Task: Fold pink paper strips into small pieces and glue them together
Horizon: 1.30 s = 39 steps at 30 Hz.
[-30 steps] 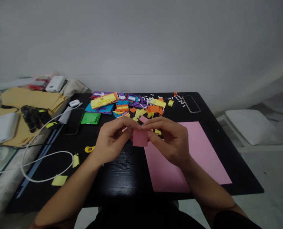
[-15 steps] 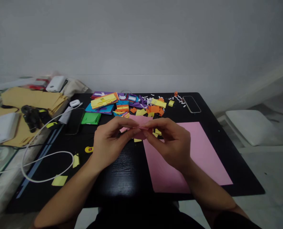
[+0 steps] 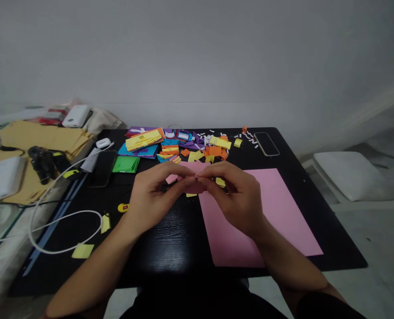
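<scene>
A small piece of pink paper (image 3: 197, 186) is pinched between both hands above the middle of the table. My left hand (image 3: 155, 192) grips its left side between thumb and fingers. My right hand (image 3: 237, 195) pinches the right side, so the fingertips of both hands nearly meet along a crease or edge. Part of the piece stands up behind the fingers and part hangs below them. Beneath my right hand and forearm lies a large pink sheet (image 3: 283, 208), partly covered by them.
Behind the hands are folded yellow paper (image 3: 145, 139), a green paper stack (image 3: 126, 164), orange scraps (image 3: 216, 151) and white bits. Phones lie at right (image 3: 266, 144) and left (image 3: 103, 168). A white cable (image 3: 67, 217) loops at left near a yellow cutter (image 3: 123, 208).
Both hands keep hold of the pink paper. My right hand has shifted slightly left, bringing its fingertips closer to those of my left hand.
</scene>
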Tool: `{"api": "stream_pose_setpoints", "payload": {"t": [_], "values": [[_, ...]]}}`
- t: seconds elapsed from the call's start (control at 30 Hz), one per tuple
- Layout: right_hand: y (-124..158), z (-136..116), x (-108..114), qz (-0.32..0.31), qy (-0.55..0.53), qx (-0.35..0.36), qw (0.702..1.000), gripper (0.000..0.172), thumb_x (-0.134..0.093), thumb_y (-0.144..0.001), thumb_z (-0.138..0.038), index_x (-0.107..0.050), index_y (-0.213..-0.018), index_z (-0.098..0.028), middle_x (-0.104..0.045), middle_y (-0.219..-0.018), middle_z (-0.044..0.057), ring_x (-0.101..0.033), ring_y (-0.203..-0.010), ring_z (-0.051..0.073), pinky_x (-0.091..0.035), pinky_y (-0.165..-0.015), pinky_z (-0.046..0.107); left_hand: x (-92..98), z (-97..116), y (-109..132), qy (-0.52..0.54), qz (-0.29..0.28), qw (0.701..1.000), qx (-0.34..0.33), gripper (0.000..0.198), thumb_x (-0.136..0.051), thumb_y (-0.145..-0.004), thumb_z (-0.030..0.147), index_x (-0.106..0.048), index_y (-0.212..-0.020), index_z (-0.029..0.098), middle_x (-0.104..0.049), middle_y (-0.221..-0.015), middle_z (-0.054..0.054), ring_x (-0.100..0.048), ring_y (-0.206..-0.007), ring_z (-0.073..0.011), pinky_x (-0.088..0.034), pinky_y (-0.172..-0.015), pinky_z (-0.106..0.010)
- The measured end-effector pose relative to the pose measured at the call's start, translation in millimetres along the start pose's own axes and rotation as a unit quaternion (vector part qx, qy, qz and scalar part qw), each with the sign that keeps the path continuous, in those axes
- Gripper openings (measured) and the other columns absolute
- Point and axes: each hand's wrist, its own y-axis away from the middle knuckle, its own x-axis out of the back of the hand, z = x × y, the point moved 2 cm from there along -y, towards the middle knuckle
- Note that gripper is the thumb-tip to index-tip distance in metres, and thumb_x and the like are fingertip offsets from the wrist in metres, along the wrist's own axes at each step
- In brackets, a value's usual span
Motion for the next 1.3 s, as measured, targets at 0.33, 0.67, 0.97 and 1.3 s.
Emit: {"api": "stream_pose_setpoints", "payload": {"t": [0.33, 0.67, 0.97, 1.3], "values": [[2, -3, -4, 0.036, 0.051, 0.091, 0.994, 0.015, -0.071, -0.099, -0.013, -0.073, -0.102, -0.027, -0.077, -0.094, 0.003, -0.072, -0.092, 0.021, -0.060, -0.087, 0.041, 0.2, 3, 1, -0.017, 0.026, 0.998, -0.049, 0.008, -0.077, -0.096, 0.020, -0.079, -0.100, 0.026, -0.080, -0.091, -0.002, -0.074, -0.083, -0.0183, -0.060, -0.079, -0.036], [-8, 11, 1, -0.024, -0.204, -0.176, 0.963, 0.030, -0.079, -0.094, -0.049, -0.074, -0.110, -0.023, -0.080, -0.105, 0.006, -0.078, -0.096, 0.021, -0.067, -0.089, 0.038, 7.5, -4, 1, -0.048, 0.096, 0.984, -0.144, 0.028, -0.082, -0.089, 0.011, -0.086, -0.104, 0.034, -0.079, -0.101, -0.001, -0.074, -0.090, -0.0182, -0.063, -0.081, -0.034], [-6, 9, 4, 0.013, -0.214, -0.167, 0.962, 0.023, -0.087, -0.087, -0.038, -0.081, -0.105, -0.024, -0.082, -0.099, 0.004, -0.079, -0.090, 0.021, -0.067, -0.085, 0.037, 1.3, -2, 0, -0.033, 0.052, 0.986, -0.156, 0.031, -0.086, -0.087, 0.011, -0.082, -0.109, 0.031, -0.078, -0.100, -0.001, -0.074, -0.091, -0.0176, -0.062, -0.083, -0.035], [-4, 10, 2, 0.055, -0.182, -0.108, 0.976, 0.048, -0.073, -0.097, -0.024, -0.056, -0.141, -0.030, -0.077, -0.120, 0.007, -0.077, -0.101, 0.022, -0.068, -0.087, 0.040, -0.6, 0, -3, 0.002, 0.049, 0.990, -0.130, 0.026, -0.084, -0.087, 0.007, -0.081, -0.104, 0.027, -0.078, -0.103, -0.001, -0.073, -0.098, -0.0161, -0.061, -0.089, -0.033]]}}
